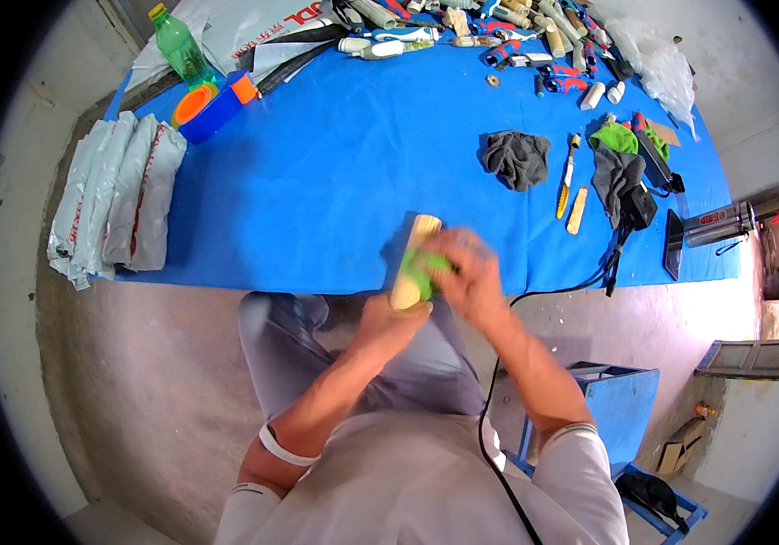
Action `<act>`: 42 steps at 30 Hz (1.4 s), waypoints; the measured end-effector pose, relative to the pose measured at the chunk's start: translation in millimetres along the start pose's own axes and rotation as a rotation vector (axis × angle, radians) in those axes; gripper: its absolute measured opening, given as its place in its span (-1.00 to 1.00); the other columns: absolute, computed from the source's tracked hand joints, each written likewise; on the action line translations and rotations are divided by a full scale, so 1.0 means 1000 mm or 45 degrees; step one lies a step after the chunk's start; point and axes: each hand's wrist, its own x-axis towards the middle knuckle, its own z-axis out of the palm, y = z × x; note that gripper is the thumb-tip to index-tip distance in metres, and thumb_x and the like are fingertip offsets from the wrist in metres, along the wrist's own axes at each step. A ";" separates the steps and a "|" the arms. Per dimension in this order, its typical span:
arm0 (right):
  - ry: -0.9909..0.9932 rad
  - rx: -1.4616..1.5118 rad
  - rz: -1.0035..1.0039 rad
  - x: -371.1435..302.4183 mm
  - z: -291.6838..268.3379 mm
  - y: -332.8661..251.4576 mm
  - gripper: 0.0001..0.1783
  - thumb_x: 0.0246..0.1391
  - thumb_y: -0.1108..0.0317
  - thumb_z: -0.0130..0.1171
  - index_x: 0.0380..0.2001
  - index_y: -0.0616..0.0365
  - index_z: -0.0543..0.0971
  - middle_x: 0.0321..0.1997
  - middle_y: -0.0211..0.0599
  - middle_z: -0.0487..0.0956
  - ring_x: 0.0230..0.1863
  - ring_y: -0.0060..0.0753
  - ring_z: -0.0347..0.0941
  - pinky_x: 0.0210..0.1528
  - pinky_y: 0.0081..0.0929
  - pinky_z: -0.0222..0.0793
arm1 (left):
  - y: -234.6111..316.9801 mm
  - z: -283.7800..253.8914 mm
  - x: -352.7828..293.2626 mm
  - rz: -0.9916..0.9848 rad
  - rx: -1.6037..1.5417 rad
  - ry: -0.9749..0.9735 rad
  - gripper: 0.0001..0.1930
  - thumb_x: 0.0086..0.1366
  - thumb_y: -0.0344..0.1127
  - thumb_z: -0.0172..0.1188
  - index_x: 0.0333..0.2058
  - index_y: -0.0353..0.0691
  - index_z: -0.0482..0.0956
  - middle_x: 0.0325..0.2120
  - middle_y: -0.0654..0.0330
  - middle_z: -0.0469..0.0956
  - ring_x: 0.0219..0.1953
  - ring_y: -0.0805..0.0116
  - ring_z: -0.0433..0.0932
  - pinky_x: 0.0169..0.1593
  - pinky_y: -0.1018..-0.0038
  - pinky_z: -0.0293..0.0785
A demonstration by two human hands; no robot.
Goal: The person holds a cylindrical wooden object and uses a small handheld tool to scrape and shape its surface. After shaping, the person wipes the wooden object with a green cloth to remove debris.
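While the left hand [396, 320] is clenching the near end of a pale wooden handle [412, 261], the right hand [469, 274] is pressing a green cloth [421, 271] against its middle; the right fingers are curled round cloth & wood, blurred, so likely mid-stroke. The handle is sitting above the person's lap, its far end poking over the near edge of the blue counter [335, 182]. Judged from this, the step in hand is rubbing or wiping the wood w/ the cloth. The next move is probably calling for a firm left-hand hold while the cloth is sliding toward the far end, or a turn of the handle to reach an unrubbed side; which side is done can't be told.

Containers, all placed relative to the handle: a green plastic bottle [181, 50] is standing far off to the upper left, capped, contents not readable. Just nearer than it, a blue box [212, 113] w/ an orange lid [194, 104] is lying at the counter's corner; inside is hidden. To the left, silvery bags [117, 195] are lying stacked, shut. Up & right of the handle, a grey rag [517, 159], a yellow-handled knife [565, 186] & another small wooden piece [576, 211] are lying on the counter. Below right, a blue stool [621, 409] is standing on the floor.
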 end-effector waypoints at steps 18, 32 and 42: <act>0.152 0.119 0.161 0.036 0.012 0.023 -0.80 -0.06 0.49 0.41 -0.29 0.19 0.68 -0.31 -0.17 0.63 -0.26 -0.15 0.57 -0.22 -0.36 0.47 | -0.002 -0.007 0.000 -0.083 -0.186 -0.026 -0.82 0.28 -0.27 0.25 -0.39 -0.18 0.45 -0.64 0.40 0.32 -0.69 0.66 0.19 -0.67 0.62 0.05; -0.290 0.050 -0.021 0.024 0.005 -0.010 -0.82 -0.05 0.44 0.43 -0.31 0.14 0.69 -0.30 -0.27 0.61 -0.30 -0.28 0.57 -0.29 -0.41 0.47 | -0.006 0.003 0.000 0.048 -0.189 -0.082 -0.74 0.26 -0.15 0.30 -0.42 -0.13 0.42 -0.65 0.42 0.29 -0.67 0.64 0.19 -0.63 0.59 0.01; -0.438 -0.109 -0.170 0.070 0.012 -0.002 -0.77 -0.02 0.39 0.37 -0.23 0.11 0.68 -0.22 -0.19 0.64 -0.21 -0.13 0.58 -0.20 -0.29 0.51 | -0.010 0.012 0.000 0.213 -0.093 -0.411 -0.67 0.35 -0.07 0.20 -0.39 -0.22 0.42 -0.58 0.37 0.34 -0.56 0.59 0.29 -0.50 0.53 0.24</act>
